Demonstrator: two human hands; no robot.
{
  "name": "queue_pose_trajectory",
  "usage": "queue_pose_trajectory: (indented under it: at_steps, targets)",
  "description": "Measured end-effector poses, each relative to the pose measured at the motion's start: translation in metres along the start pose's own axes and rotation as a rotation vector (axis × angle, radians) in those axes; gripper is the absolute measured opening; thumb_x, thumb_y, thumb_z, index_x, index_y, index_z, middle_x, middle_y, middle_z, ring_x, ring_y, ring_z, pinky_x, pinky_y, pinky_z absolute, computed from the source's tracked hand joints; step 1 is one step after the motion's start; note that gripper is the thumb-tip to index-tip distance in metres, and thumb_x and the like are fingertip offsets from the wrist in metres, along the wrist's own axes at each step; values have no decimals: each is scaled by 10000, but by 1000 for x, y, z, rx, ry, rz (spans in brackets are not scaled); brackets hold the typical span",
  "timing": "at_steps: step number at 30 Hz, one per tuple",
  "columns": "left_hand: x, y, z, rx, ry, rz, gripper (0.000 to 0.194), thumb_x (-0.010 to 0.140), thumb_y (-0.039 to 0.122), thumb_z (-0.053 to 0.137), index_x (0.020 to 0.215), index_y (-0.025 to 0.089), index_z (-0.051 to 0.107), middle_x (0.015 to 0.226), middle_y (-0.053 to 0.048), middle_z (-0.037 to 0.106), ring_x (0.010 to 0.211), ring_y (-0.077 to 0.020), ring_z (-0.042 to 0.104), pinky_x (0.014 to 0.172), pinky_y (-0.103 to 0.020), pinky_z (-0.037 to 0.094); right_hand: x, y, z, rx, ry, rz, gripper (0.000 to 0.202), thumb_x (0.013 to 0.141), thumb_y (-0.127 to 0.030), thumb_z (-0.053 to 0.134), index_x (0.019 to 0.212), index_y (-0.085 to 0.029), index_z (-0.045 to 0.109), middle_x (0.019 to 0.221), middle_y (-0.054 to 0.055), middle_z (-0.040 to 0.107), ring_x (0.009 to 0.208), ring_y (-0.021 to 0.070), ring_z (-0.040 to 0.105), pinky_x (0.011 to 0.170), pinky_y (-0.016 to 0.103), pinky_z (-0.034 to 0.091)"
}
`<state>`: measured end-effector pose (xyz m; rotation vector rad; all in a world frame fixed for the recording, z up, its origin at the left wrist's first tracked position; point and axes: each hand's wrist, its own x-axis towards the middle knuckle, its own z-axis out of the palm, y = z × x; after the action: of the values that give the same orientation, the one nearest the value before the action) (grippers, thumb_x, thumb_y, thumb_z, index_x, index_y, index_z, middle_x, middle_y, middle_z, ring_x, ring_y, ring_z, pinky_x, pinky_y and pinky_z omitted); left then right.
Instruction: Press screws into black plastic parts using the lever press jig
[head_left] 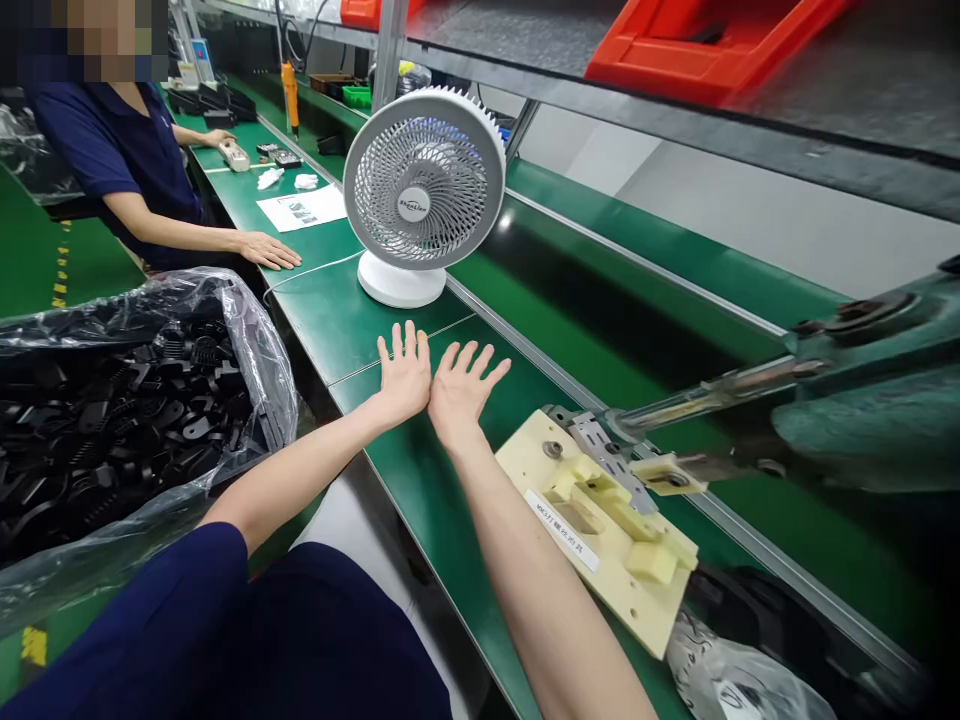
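My left hand [406, 375] and my right hand [460, 390] are side by side over the green workbench [420, 500], fingers spread, with nothing in them. The thumb sides of the two hands touch or nearly touch. Just beyond them stands a white and grey desk fan [424, 185] on a round base, facing this way. To the right of my right forearm lies a pale yellow fixture board [517, 445] with raised blocks, a printed label and a metal bracket. Whether my palms rest on the bench or hover above it, I cannot tell.
Left of the bench, a plastic-lined bin [262, 370] holds many black plastic parts [150, 430]. A co-worker [112, 150] sits at the far left, one hand on the bench. A greenish metal machine arm [870, 390] reaches in from the right. Overhead is a shelf with red trays [675, 50].
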<state>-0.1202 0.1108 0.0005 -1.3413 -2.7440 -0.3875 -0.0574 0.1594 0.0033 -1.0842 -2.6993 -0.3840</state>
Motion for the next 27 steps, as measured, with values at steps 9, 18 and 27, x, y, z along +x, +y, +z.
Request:
queue_pose_trajectory:
  at_steps: [9, 18, 27]
  targets:
    - [0, -2, -2, -11, -32, -20, 528, 936, 141, 253, 1448, 33, 328, 1565, -225, 230, 1458, -352, 228, 1151, -582, 243, 3, -6, 1, 15, 3, 24, 480, 935, -75, 283, 1387, 5, 421, 1433, 296, 389, 1371, 457, 303, 1011, 744, 272]
    - [-3, -5, -4, -14, -46, -28, 532, 932, 126, 248, 1453, 41, 312, 1570, -225, 213, 1470, -338, 198, 1153, -588, 241, 0, -9, -2, 59, -12, 21, 490, 933, -74, 298, 1407, 1, 397, 1442, 298, 377, 1395, 406, 293, 1089, 707, 194]
    - [-5, -4, -10, -31, -63, -33, 525, 945, 134, 256, 1460, 43, 297, 1571, -226, 209, 1474, -331, 188, 1161, -578, 231, -1, -9, 0, 51, 22, 10, 489, 931, -79, 282, 1396, -16, 422, 1422, 288, 411, 1378, 410, 325, 1073, 705, 231]
